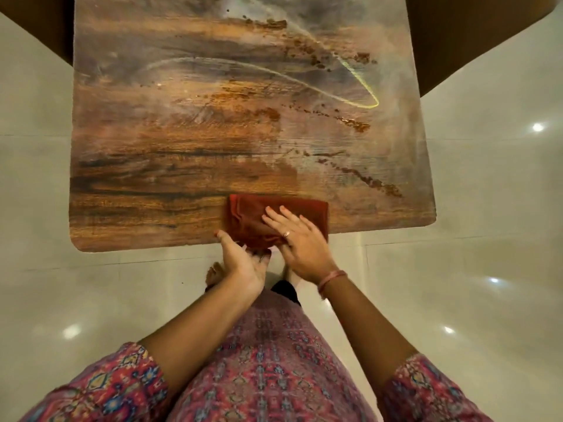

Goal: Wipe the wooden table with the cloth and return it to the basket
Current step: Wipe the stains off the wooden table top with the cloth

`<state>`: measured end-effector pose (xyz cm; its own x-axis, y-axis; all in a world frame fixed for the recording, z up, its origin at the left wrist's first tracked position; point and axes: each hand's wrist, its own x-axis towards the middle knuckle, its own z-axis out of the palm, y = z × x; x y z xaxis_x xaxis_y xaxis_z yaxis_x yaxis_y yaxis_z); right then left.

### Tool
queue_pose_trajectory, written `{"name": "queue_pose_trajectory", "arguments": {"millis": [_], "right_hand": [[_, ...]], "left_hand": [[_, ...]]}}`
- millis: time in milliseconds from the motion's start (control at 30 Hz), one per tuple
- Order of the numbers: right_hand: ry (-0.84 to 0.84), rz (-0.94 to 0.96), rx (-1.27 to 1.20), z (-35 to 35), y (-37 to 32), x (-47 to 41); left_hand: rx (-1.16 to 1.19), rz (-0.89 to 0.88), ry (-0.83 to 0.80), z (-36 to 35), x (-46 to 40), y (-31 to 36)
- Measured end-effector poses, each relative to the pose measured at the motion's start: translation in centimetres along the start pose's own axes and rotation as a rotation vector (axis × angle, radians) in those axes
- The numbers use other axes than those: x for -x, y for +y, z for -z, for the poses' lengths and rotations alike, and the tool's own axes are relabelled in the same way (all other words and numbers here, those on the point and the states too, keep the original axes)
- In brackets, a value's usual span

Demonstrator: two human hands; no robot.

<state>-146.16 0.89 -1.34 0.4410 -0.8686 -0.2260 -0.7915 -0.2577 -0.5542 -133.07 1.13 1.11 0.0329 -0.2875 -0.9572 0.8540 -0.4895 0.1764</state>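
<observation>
A folded red-brown cloth lies at the near edge of the wooden table, its front part hanging slightly over the edge. My right hand presses flat on top of the cloth with straight fingers. My left hand is cupped palm-up just below the table edge, under the cloth's overhanging part, fingers relaxed. Brown crumbs and smears run across the right half of the table, along with pale wipe streaks. No basket is in view.
White glossy floor tiles surround the table and reflect ceiling lights. Dark brown furniture stands at the far left and far right corners. My bare foot is on the floor below the table's near edge.
</observation>
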Motion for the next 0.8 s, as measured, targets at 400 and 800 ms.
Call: {"name": "queue_pose_trajectory", "arguments": {"millis": [400, 800], "right_hand": [[0.249, -0.325, -0.115, 7.6, 11.7, 1.8], [0.341, -0.427, -0.259, 17.1, 21.0, -6.8]], "left_hand": [[0.169, -0.034, 0.066, -6.9, -1.3, -7.8], [0.243, -0.052, 0.146, -7.6, -2.0, -9.3]]}}
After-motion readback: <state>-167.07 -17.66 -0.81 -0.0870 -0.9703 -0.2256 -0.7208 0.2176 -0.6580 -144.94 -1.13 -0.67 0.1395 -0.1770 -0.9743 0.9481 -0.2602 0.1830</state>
